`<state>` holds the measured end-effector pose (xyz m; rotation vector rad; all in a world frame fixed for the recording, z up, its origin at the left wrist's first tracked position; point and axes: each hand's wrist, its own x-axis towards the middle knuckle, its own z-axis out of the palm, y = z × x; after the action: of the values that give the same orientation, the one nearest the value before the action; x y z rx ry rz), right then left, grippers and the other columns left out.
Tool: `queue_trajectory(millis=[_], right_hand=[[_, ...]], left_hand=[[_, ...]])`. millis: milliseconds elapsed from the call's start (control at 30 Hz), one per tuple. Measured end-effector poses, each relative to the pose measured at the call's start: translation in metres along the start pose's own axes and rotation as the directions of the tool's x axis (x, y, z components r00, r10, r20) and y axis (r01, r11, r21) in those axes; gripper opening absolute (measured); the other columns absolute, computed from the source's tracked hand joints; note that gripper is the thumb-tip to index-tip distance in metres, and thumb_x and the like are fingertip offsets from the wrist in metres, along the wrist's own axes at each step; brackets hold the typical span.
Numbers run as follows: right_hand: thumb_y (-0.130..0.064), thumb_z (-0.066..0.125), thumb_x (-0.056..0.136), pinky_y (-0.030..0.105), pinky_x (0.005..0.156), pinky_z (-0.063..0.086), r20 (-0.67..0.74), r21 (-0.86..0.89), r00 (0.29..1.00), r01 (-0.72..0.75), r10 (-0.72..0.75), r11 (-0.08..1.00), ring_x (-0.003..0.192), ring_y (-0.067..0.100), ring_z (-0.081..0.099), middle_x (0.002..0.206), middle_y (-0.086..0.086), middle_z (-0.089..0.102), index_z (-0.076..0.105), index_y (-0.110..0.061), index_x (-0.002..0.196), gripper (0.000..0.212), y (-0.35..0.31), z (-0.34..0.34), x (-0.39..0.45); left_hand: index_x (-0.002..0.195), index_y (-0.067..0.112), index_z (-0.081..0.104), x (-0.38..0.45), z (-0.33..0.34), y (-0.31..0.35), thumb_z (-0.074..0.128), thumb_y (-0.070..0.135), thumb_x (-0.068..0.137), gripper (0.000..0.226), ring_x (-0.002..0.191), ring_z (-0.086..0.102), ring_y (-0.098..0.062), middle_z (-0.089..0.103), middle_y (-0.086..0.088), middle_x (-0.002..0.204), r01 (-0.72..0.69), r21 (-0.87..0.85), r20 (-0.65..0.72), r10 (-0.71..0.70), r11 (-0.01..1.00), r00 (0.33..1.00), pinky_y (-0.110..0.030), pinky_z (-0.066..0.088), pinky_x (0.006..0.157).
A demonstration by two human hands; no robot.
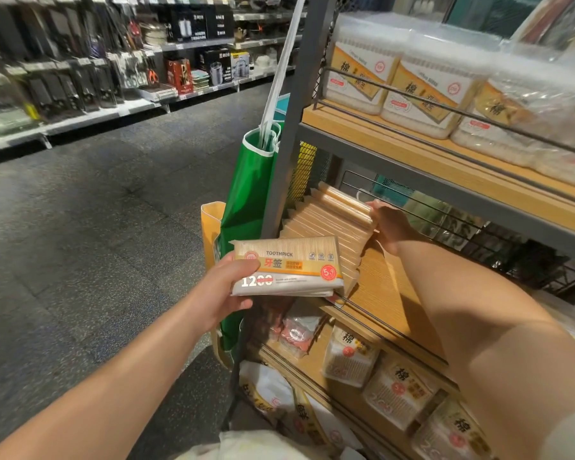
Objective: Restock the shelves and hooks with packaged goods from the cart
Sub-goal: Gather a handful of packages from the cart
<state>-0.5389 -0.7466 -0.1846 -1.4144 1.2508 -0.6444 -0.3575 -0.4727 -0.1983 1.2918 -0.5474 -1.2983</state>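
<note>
Item: toothpick pack point(287, 265), flat rectangular packet in clear film, printed "TOOTHPICK" and "1200". Location: held in front of the middle shelf point(389, 287), just beside the front of the toothpick row point(329, 224) already standing there.

Left hand point(224, 290): thumb on the printed face, fingers curled under the pack's left end, gripping it. More than one pack may be stacked in this grip; the edges underneath suggest so, but it cannot be told for certain.

Right hand point(387, 224): reaching into the shelf, resting against the back end of the row, apparently pressing it together. Whether its fingers curl round the last pack is hidden by the packs themselves.

Handling, as judged: light, fairly stiff from the packed sticks, film wrap likely slippery. Best taken by a short end, or across the flat faces. Not fragile, though the film could tear on the wire rail.

Nearby stock: cotton swab tubs point(422, 94) on the upper shelf; bagged swabs point(399, 390) on the lower one. A green bag point(249, 207) hangs at the shelf post.

Not made out: the cart, which is not plainly in view; items behind the wire grid at right, dark and blurred.
</note>
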Motion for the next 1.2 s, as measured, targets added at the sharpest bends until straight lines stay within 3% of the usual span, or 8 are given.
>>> queue_trajectory(millis=[100,233,367,500,600,733,1000,1200], right_hand=[[-0.052,0.044,0.097,0.032,0.069,0.050,0.044,0.097,0.995,-0.098,0.094,0.991,0.090,0.022,0.064,0.106,0.009,0.064,0.058,-0.016,0.123,0.046,0.000,0.001,-0.010],[-0.082,0.046,0.077,0.043,0.095,0.048,-0.054,0.013,0.996,-0.068,0.069,0.998,0.106,0.022,0.062,0.121,-0.001,0.063,0.054,-0.025,0.132,0.080,0.008,-0.006,-0.019],[-0.089,0.029,0.074,0.015,0.061,0.043,-0.204,-0.104,0.979,0.007,-0.028,0.995,0.081,0.011,0.053,0.109,0.002,0.055,0.056,-0.020,0.122,0.088,-0.007,-0.005,-0.052],[-0.051,0.038,0.100,0.028,0.083,0.036,-0.214,-0.119,0.975,0.027,-0.052,0.993,0.106,0.022,0.054,0.110,0.003,0.057,0.056,-0.016,0.119,0.043,-0.007,-0.006,-0.096],[-0.054,0.038,0.097,0.040,0.090,0.052,0.094,0.107,0.989,0.102,-0.113,0.989,0.107,0.028,0.066,0.109,0.010,0.070,0.065,-0.014,0.113,0.051,-0.012,-0.010,-0.132],[-0.039,0.060,0.084,0.028,0.077,0.058,0.327,0.097,0.940,0.065,-0.093,0.993,0.093,0.020,0.071,0.106,0.009,0.073,0.057,-0.009,0.125,0.051,-0.016,-0.016,-0.151],[-0.045,0.071,0.071,0.026,0.058,0.060,0.236,-0.035,0.967,-0.091,0.097,0.995,0.078,0.018,0.074,0.092,0.008,0.076,0.061,-0.005,0.117,0.062,-0.005,-0.025,-0.164],[-0.042,0.065,0.088,0.036,0.066,0.061,0.088,-0.096,0.995,-0.031,0.039,0.995,0.080,0.023,0.073,0.093,0.013,0.076,0.065,-0.002,0.112,0.046,-0.005,-0.020,-0.171]], left_hand=[[0.107,0.024,0.057,-0.001,0.003,0.004,0.062,0.032,0.068,0.040,0.066,0.063,-0.004,0.071,0.007,0.083,-0.013,-0.002,0.002,0.013,1.000,1.000,-0.026,0.041,0.060],[0.108,0.025,0.057,-0.001,0.008,0.010,0.062,0.033,0.069,0.040,0.072,0.062,-0.006,0.071,0.008,0.085,-0.024,0.009,0.023,0.024,1.000,0.999,-0.026,0.043,0.062],[0.110,0.027,0.057,0.003,0.017,0.015,0.061,0.034,0.069,0.041,0.075,0.062,-0.007,0.071,0.010,0.085,-0.024,0.026,0.061,0.023,0.999,0.998,-0.028,0.042,0.066],[0.108,0.029,0.057,0.008,0.030,0.019,0.060,0.034,0.069,0.039,0.073,0.065,-0.004,0.073,0.012,0.085,-0.026,0.045,0.144,0.019,0.999,0.989,-0.028,0.041,0.068],[0.113,0.024,0.058,0.012,0.041,0.019,0.061,0.034,0.072,0.042,0.077,0.067,-0.006,0.074,0.007,0.090,-0.038,0.065,0.198,0.025,0.997,0.980,-0.027,0.046,0.070],[0.131,0.016,0.055,0.019,0.048,0.015,0.064,0.036,0.074,0.061,0.088,0.065,-0.014,0.072,-0.001,0.105,-0.032,0.112,0.230,0.006,0.993,0.973,-0.030,0.045,0.070],[0.135,0.019,0.051,0.019,0.057,0.015,0.071,0.042,0.083,0.060,0.088,0.063,-0.010,0.072,0.005,0.101,-0.030,0.169,0.234,-0.011,0.985,0.972,-0.028,0.042,0.066],[0.117,0.022,0.059,0.016,0.058,0.018,0.042,0.048,0.100,0.036,0.092,0.062,-0.015,0.074,0.004,0.095,0.044,0.116,0.171,-0.064,0.992,0.983,-0.030,0.043,0.071]])
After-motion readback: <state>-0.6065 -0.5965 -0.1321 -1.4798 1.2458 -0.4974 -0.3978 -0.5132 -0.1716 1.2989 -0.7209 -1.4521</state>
